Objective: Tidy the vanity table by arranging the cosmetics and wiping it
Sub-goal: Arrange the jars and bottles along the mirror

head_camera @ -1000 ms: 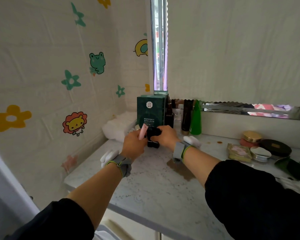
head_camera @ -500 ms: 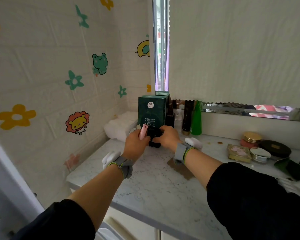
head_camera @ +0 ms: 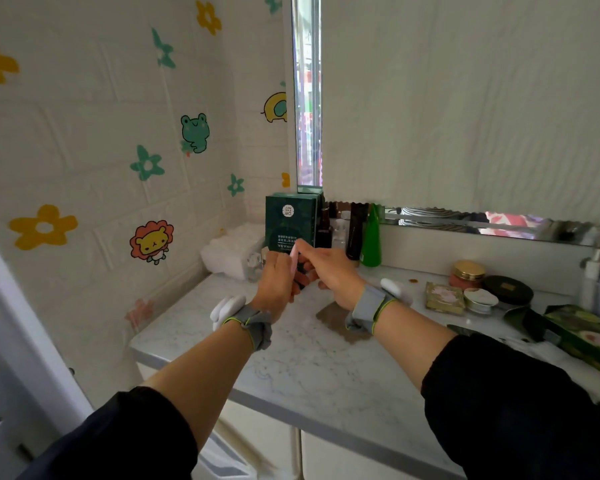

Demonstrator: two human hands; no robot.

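Marble-top vanity table [head_camera: 291, 368], set in a corner under a sticker-covered wall.

Rolled white towel [head_camera: 229, 252] in the back left corner, against the wall.

Dark green box [head_camera: 288, 220] upright just right of the towel, its print upside down.

2 hands meet directly in front of the box, above the tabletop, each with a grey wristband.
- Left hand [head_camera: 277, 282]: fingers wrapped round a pink tube [head_camera: 294, 259], which is held nearly upright.
- Right hand [head_camera: 333, 271]: a fingertip touches the tube's top end; the lower fingers are curled on a small dark object [head_camera: 302, 270], which is mostly hidden, so its kind cannot be told.

Row at the back edge, right of the box: dark bottles [head_camera: 355, 233], then 1 green pointed tube [head_camera: 371, 240], standing.

Farther right, in a cluster: black round compact [head_camera: 508, 289], gold-lidded jar [head_camera: 468, 271], square compact [head_camera: 444, 297], small white jar [head_camera: 480, 301].
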